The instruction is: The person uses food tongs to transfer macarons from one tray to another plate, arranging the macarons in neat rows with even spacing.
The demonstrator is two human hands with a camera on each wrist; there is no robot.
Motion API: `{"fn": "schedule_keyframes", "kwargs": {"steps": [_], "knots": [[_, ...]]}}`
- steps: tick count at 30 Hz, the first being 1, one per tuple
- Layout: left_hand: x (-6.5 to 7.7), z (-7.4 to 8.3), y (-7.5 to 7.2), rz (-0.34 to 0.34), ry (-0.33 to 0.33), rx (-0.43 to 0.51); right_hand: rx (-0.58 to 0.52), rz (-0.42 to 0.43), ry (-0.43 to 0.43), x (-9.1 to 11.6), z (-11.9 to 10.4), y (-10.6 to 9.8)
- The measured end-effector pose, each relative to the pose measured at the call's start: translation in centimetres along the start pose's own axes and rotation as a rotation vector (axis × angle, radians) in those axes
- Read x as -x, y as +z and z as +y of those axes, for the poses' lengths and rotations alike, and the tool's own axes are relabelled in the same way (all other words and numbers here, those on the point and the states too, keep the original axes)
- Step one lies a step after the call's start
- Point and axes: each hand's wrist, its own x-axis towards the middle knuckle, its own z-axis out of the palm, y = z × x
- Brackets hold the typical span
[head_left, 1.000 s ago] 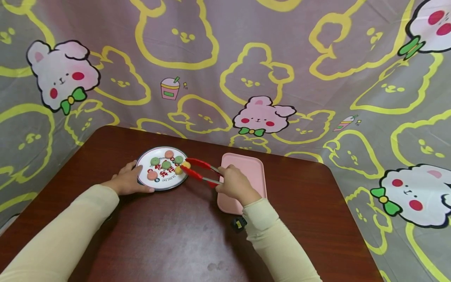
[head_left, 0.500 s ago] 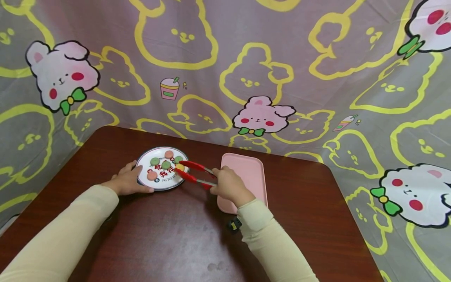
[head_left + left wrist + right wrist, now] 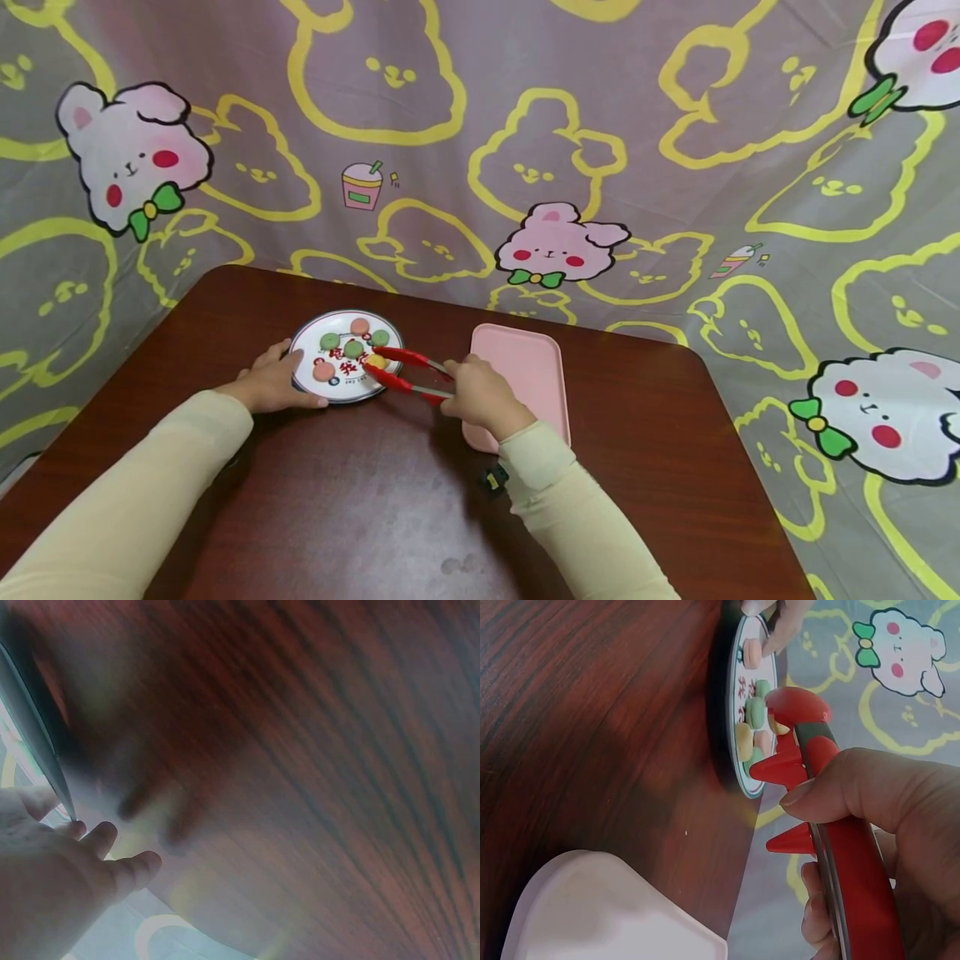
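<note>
My left hand (image 3: 270, 383) grips the left rim of a round white plate (image 3: 337, 321) with a dark edge and red characters. Pink, green and yellow macarons lie on it, among them a pink macaron (image 3: 323, 371) and a green macaron (image 3: 352, 349). From the right, my right hand (image 3: 483, 396) holds a pair of red-tipped kitchen tongs (image 3: 393, 382). Their tips stand apart, either side of a yellow macaron (image 3: 377, 361) at the plate's right side. Two yellow macarons show in the right wrist view; the tongs (image 3: 862, 885) partly hide one.
A pink rectangular tray (image 3: 525, 358) lies on the brown wooden table (image 3: 360, 492), partly under my right hand and forearm. A small black device (image 3: 493, 481) sits at my right wrist. Patterned cloth (image 3: 420, 183) hangs behind the table.
My right hand and the tongs have shifted left, bringing the tips further over the plate around the yellow macaron. My left hand and the plate stay in place.
</note>
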Motion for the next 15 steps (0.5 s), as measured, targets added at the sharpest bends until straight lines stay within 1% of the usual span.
{"fn": "schedule_keyframes", "kwargs": {"steps": [15], "knots": [[0.01,0.12,0.04,-0.007,-0.012,0.007,0.023,-0.018,-0.018,-0.41,-0.57,0.50]]}}
